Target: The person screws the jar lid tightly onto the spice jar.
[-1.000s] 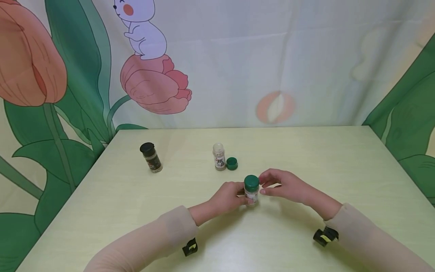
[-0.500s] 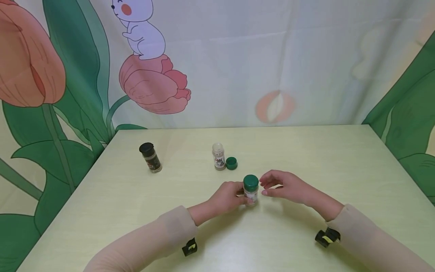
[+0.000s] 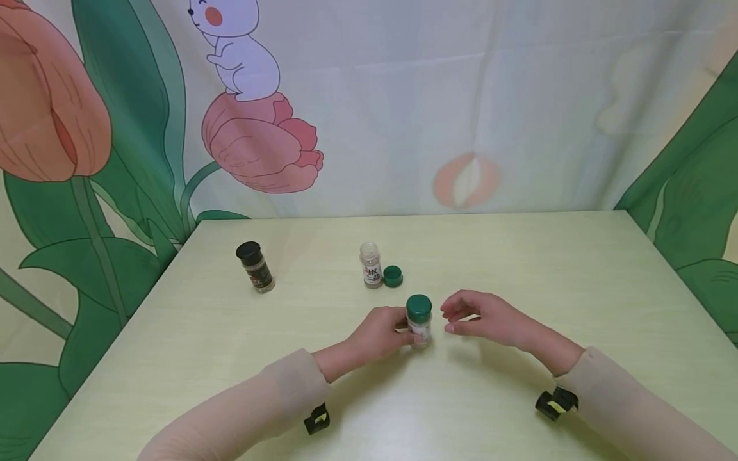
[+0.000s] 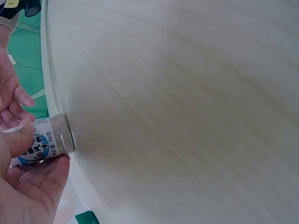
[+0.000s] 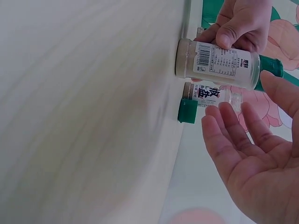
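Observation:
My left hand point(image 3: 380, 334) grips a clear seasoning shaker point(image 3: 419, 322) with a green cap and a white label, upright close over the table. In the left wrist view its thumb presses the label of the shaker point(image 4: 44, 142), and the fingers curl under it. My right hand point(image 3: 484, 315) is just right of the shaker, apart from it, fingers loosely bent with nothing in them. Behind the left hand stands an uncapped clear shaker point(image 3: 371, 266) with a label. A loose green cap point(image 3: 393, 276) lies beside that shaker's base.
A black-capped shaker point(image 3: 256, 267) with a dark label stands at the back left of the pale table point(image 3: 548, 256). A printed cloth point(image 3: 380, 128) hangs behind the table's far edge. Each wrist carries a small black camera point(image 3: 557, 403).
The left hand has shifted slightly left with the green-capped shaker, widening the gap to the right hand. The right hand has stayed almost still, drifting slightly right. The other shakers have not moved.

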### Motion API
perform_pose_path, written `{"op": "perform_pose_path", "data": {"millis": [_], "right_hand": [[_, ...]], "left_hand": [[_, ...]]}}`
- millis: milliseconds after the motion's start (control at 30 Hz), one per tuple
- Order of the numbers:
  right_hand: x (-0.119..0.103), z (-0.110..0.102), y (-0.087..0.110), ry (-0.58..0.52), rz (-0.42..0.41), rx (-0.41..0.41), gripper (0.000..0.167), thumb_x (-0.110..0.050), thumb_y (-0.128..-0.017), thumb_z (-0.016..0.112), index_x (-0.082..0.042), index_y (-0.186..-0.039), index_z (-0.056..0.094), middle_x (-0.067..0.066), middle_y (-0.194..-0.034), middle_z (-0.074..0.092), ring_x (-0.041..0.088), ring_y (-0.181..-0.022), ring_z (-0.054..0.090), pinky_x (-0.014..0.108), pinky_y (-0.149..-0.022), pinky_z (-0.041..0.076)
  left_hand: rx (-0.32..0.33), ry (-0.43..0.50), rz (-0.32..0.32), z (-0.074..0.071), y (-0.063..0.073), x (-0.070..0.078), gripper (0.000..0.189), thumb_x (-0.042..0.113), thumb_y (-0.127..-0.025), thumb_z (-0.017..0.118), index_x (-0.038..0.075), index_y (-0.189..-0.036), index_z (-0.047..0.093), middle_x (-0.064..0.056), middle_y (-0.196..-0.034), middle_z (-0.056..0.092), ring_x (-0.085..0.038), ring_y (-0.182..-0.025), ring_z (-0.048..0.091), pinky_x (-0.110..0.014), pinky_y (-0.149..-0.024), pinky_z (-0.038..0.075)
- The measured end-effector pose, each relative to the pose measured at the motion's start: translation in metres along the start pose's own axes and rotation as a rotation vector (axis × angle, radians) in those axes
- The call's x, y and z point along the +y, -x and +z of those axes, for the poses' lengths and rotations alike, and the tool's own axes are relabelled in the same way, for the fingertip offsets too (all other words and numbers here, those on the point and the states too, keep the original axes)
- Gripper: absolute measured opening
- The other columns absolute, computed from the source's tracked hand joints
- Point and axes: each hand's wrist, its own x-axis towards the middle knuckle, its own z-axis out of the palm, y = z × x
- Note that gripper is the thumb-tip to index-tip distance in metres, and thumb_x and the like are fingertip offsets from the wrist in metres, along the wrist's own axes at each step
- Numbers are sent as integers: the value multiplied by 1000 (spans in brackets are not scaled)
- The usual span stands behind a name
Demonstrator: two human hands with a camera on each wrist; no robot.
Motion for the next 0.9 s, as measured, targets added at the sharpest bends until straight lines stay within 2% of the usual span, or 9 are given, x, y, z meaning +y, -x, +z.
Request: {"op": "perform_pose_path", "data": {"millis": [367, 900], "right_hand": [[0, 1, 2, 1, -41, -6, 35, -18, -97, 71, 5, -122, 61, 21, -117, 71, 27, -110, 68, 46, -99, 59], [3, 2, 1, 10, -20, -8, 34, -18, -97, 71, 5, -121, 62, 20, -116, 70, 25, -109, 67, 47, -100, 58]], "left_hand": [[16, 3, -18, -4, 2, -9, 28, 11, -93, 74, -2, -118, 70, -19, -124, 74, -35, -123, 69, -47, -107, 55], [66, -24, -16, -11, 8, -14, 27, 8, -92, 75, -4, -115, 71, -21, -121, 75, -37, -119, 70, -44, -103, 58]]}}
